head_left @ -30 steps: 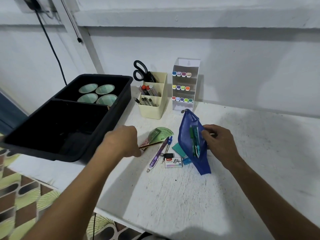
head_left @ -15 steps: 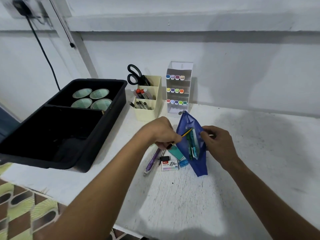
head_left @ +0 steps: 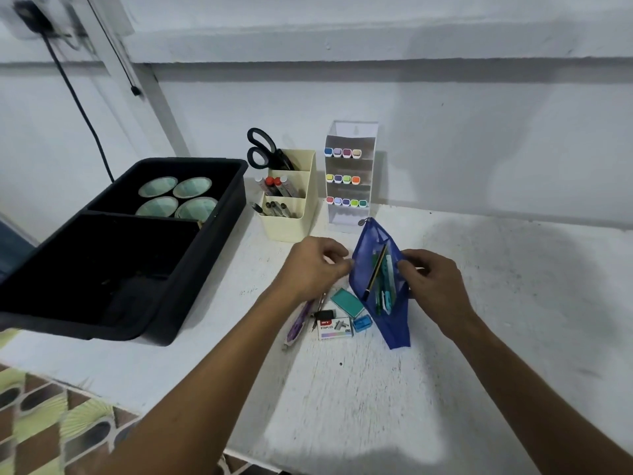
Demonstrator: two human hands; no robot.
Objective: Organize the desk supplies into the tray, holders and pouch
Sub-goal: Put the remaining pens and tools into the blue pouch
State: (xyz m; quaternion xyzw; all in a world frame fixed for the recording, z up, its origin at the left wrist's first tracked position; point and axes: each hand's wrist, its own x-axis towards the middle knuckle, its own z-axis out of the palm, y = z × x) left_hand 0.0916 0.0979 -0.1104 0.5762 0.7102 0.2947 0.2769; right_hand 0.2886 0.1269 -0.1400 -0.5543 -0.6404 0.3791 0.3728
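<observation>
A blue mesh pouch [head_left: 394, 323] lies open on the white desk, and my right hand [head_left: 433, 286] pinches its right rim. Inside it a yellow-and-black pencil [head_left: 376, 270] rests among green and teal pens. My left hand [head_left: 313, 269] hovers just left of the pouch's mouth, fingers loosely curled with nothing in them. Under and beside that hand lie a purple pen [head_left: 297, 325], a black clip [head_left: 324, 314], a staples box [head_left: 335, 328], a teal pad [head_left: 347, 301] and a blue sharpener [head_left: 362, 323].
A black two-part tray [head_left: 205, 255] overhangs the desk's left edge, with several round teal items [head_left: 178, 197] in its far part. A cream holder [head_left: 294, 228] with markers and scissors [head_left: 262, 149] and a white marker rack [head_left: 349, 214] stand against the wall.
My left hand carried the pencil from the left of the desk to the pouch, slid it in and let go. My right hand kept hold of the pouch.
</observation>
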